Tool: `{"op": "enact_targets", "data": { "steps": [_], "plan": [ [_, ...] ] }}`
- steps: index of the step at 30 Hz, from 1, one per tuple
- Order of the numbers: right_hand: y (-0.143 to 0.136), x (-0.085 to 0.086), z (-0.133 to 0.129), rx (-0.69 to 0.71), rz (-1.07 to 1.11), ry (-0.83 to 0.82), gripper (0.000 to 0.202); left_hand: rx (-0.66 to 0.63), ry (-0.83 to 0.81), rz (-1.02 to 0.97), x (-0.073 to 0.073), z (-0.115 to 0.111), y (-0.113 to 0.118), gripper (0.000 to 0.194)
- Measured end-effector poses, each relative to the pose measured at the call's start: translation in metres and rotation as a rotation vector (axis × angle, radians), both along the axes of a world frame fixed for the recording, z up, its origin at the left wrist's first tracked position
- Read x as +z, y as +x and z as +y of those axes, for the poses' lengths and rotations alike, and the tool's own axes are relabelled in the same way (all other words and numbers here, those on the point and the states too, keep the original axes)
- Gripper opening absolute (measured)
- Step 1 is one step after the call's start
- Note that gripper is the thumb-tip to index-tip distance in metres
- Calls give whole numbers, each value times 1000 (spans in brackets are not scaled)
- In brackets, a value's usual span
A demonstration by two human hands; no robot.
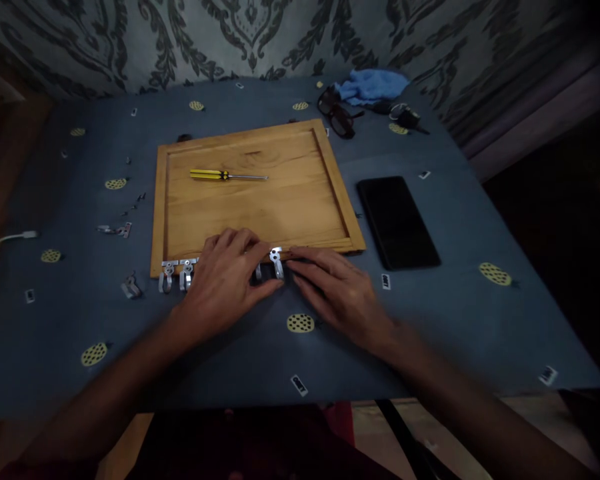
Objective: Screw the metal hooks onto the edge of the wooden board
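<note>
A shallow wooden tray-like frame (260, 137) lies on the table. Along its near rail sits a row of metal hooks (168, 270), partly hidden by my left hand (227, 277). That hand is bent over the rail, with thumb and index finger on either side of the rightmost metal hook (277, 257). From the right, my right hand (337, 290) reaches to the same spot, fingers stretched out and tips against the rail beside that hook; its thumb is hidden. A yellow and black screwdriver (220, 175) rests on the wooden panel.
Left of the frame lie loose metal hooks (131, 285), another metal piece (115, 230) and several small screws (139, 197). A black phone (397, 223) is to the right. Sunglasses (337, 113), a blue cloth (373, 87) and keys (405, 115) sit behind. A white cable (10, 237) lies far left.
</note>
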State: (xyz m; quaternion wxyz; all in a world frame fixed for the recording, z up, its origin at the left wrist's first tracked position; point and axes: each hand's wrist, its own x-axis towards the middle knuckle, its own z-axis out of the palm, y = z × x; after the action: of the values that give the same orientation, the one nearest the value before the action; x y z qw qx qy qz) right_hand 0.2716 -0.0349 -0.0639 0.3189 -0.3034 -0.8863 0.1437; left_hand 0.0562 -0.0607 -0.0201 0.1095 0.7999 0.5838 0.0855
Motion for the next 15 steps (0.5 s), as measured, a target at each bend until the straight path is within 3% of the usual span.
{"op": "enact_targets", "data": {
  "steps": [7,15],
  "plan": [
    [4,-2,5,118,-103,2,33,-8,29,-24,-2,0,-1,37],
    [5,-4,9,159,-132,-18,36,-2,40,-46,-4,0,-2,35]
  ]
}}
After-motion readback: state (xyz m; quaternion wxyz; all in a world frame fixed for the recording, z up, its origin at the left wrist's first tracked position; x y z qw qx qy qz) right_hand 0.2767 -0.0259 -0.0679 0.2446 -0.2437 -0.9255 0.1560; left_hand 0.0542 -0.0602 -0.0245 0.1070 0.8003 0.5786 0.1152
